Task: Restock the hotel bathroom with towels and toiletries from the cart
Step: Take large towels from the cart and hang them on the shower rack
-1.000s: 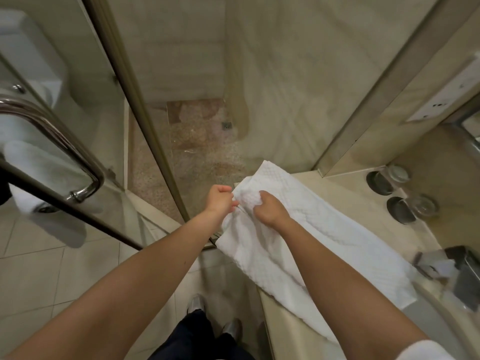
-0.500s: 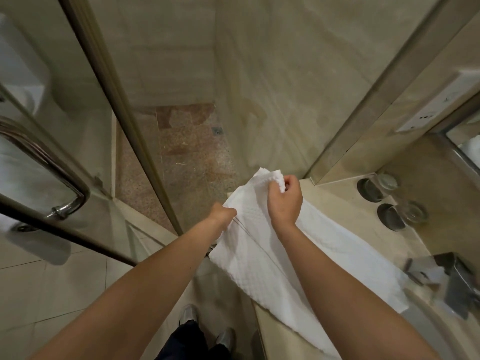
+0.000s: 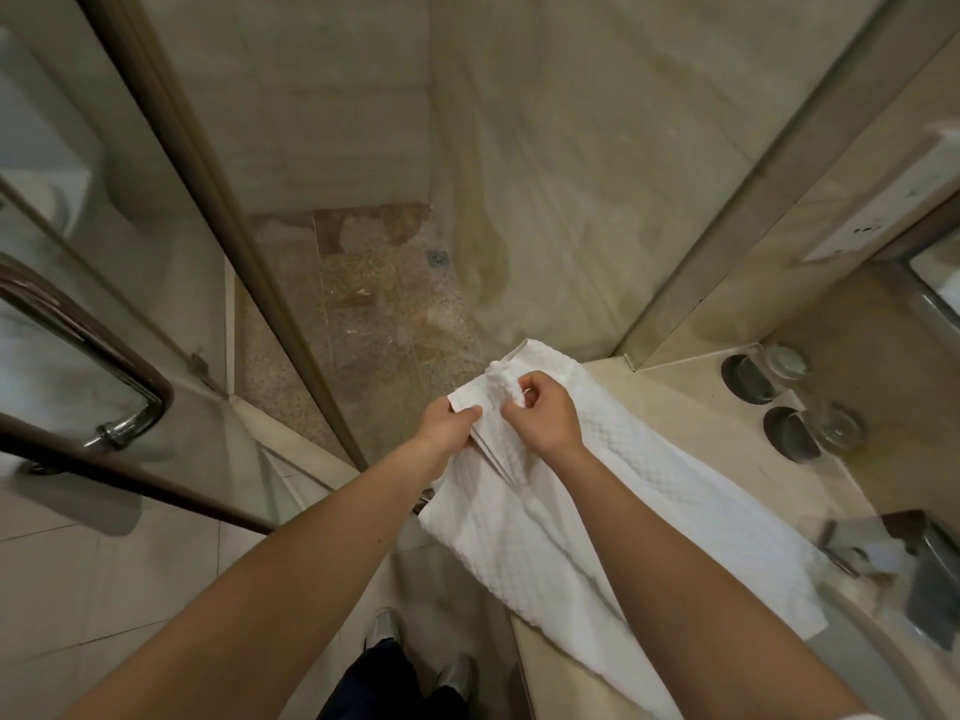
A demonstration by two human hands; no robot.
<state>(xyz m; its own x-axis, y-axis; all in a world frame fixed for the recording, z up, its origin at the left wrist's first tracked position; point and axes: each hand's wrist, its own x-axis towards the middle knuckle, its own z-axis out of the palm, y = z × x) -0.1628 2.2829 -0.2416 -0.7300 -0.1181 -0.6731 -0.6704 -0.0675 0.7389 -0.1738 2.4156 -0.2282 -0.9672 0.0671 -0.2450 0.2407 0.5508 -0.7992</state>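
Note:
A white quilted towel (image 3: pixel 649 511) lies lengthwise on the beige vanity counter (image 3: pixel 691 402), its left side hanging over the counter's edge. My left hand (image 3: pixel 447 423) pinches the towel's near-left edge by the far corner. My right hand (image 3: pixel 545 413) grips a bunched fold of the same end, just right of the left hand. Both hands are close together at the towel's far end.
Two upturned glasses (image 3: pixel 769 374) (image 3: pixel 815 433) sit at the back of the counter. A dark tray (image 3: pixel 930 579) and the basin rim lie at the right. The glass shower door with a chrome handle (image 3: pixel 124 402) stands to the left, and my shoes (image 3: pixel 421 652) are below.
My right hand has lowered the lifted towel corner and drawn it toward my left hand, bunching the cloth. The left hand has kept its pinch on the edge.

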